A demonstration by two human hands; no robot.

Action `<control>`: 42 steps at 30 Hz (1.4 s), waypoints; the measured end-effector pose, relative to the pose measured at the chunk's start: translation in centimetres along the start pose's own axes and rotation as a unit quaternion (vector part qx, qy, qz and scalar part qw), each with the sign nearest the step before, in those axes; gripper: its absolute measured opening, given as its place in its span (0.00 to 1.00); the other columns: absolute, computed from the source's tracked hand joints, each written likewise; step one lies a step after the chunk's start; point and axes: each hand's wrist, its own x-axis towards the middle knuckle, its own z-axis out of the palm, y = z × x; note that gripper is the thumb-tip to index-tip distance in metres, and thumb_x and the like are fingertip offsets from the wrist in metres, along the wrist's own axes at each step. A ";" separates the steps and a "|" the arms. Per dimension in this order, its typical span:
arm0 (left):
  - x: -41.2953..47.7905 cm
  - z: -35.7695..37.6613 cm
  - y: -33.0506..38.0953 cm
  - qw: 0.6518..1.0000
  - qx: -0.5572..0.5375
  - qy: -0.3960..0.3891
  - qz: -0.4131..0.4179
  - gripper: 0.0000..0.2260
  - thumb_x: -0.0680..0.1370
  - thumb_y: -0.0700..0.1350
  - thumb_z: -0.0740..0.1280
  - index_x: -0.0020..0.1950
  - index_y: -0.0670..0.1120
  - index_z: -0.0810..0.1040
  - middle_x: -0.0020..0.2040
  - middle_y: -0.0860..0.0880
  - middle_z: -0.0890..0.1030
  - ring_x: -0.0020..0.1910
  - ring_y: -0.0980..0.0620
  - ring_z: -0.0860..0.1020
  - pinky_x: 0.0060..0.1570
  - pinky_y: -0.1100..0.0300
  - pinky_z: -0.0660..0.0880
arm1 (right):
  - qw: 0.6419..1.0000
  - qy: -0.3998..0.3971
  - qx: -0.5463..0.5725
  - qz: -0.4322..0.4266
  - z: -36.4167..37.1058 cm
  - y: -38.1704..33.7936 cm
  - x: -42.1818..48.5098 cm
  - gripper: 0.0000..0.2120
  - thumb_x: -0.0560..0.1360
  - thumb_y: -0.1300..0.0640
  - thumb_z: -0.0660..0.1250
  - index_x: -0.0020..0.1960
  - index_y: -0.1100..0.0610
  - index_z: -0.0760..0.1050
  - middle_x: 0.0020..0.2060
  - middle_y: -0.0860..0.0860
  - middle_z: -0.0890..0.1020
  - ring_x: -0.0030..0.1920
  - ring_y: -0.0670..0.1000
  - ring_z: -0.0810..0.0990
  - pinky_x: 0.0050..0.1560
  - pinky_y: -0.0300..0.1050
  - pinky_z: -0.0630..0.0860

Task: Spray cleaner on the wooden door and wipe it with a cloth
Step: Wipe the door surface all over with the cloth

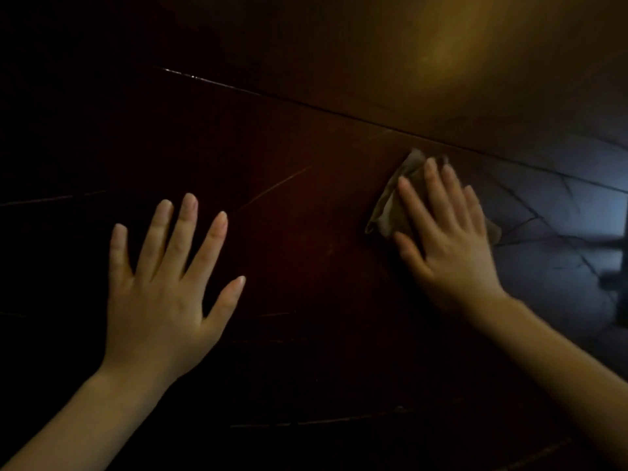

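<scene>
Right hand (448, 239) flat on cloth (385, 212)

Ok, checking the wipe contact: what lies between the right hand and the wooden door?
The cloth, pressed flat by the right hand against the wooden door; the head view shows it.

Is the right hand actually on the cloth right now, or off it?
Touching. The head view shows the right hand laid flat over the cloth, straight fingers covering it, pressing it to the wooden door.
</scene>
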 end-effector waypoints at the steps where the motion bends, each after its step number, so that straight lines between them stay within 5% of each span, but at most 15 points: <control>1: 0.0 0.0 0.0 1.000 -0.002 0.001 0.000 0.30 0.77 0.61 0.47 0.75 0.47 0.56 0.76 0.42 0.52 0.74 0.43 0.51 0.71 0.47 0.38 | 0.999 -0.003 0.004 0.032 -0.1 0.4 0.4 0.29 0.77 0.42 0.49 0.75 0.51 0.50 0.75 0.58 0.53 0.75 0.57 0.48 0.72 0.53 0.43; 5: 0.0 0.2 0.0 1.000 -0.009 0.005 -0.002 0.30 0.78 0.62 0.46 0.75 0.47 0.56 0.76 0.42 0.53 0.74 0.42 0.53 0.71 0.46 0.39 | 0.999 0.007 -0.004 0.051 0.7 -1.9 -1.3 0.30 0.77 0.43 0.49 0.75 0.52 0.48 0.74 0.58 0.50 0.74 0.58 0.47 0.72 0.55 0.44; 11: 0.0 0.0 0.1 1.000 0.001 -0.007 -0.006 0.30 0.77 0.61 0.46 0.75 0.47 0.55 0.76 0.42 0.52 0.75 0.42 0.52 0.71 0.47 0.37 | 0.989 -0.039 -0.023 -0.142 0.5 -1.8 -3.5 0.27 0.79 0.40 0.43 0.75 0.51 0.53 0.74 0.56 0.53 0.74 0.58 0.51 0.71 0.58 0.50; 18: 0.0 0.0 0.3 1.000 0.003 0.001 -0.010 0.29 0.77 0.61 0.46 0.75 0.47 0.55 0.76 0.42 0.53 0.74 0.43 0.51 0.71 0.47 0.38 | 0.995 -0.002 0.019 0.095 0.1 -2.3 1.3 0.31 0.76 0.42 0.47 0.76 0.52 0.49 0.75 0.59 0.50 0.75 0.57 0.45 0.72 0.54 0.41; 26: -0.1 0.1 0.3 1.000 0.010 0.003 -0.006 0.29 0.77 0.60 0.49 0.75 0.48 0.53 0.76 0.43 0.52 0.75 0.44 0.50 0.71 0.46 0.39 | 0.991 -0.009 0.001 -0.136 0.7 -5.5 -1.0 0.28 0.78 0.41 0.48 0.74 0.52 0.55 0.74 0.57 0.55 0.74 0.59 0.52 0.71 0.59 0.51; 34: 0.0 0.4 0.1 1.000 0.010 0.016 -0.003 0.28 0.79 0.62 0.43 0.75 0.48 0.52 0.75 0.44 0.52 0.74 0.44 0.51 0.71 0.46 0.41 | 0.990 0.023 0.037 0.137 -0.5 -3.2 5.9 0.32 0.75 0.40 0.44 0.76 0.50 0.50 0.76 0.55 0.48 0.75 0.56 0.43 0.72 0.55 0.41; 40: 0.0 0.6 -0.1 1.000 0.021 0.021 0.001 0.28 0.79 0.62 0.43 0.75 0.49 0.52 0.75 0.44 0.52 0.74 0.45 0.51 0.70 0.44 0.44 | 0.996 0.013 0.012 -0.091 0.3 -7.4 4.7 0.28 0.77 0.42 0.49 0.75 0.52 0.57 0.75 0.57 0.57 0.74 0.59 0.53 0.71 0.58 0.48; 42: -0.1 0.6 -0.1 1.000 0.018 0.019 0.001 0.28 0.79 0.62 0.44 0.75 0.49 0.52 0.75 0.44 0.52 0.74 0.45 0.51 0.70 0.44 0.44 | 0.996 0.013 0.003 -0.089 -0.1 -6.4 5.5 0.28 0.78 0.42 0.48 0.75 0.52 0.56 0.75 0.56 0.57 0.75 0.58 0.52 0.71 0.56 0.48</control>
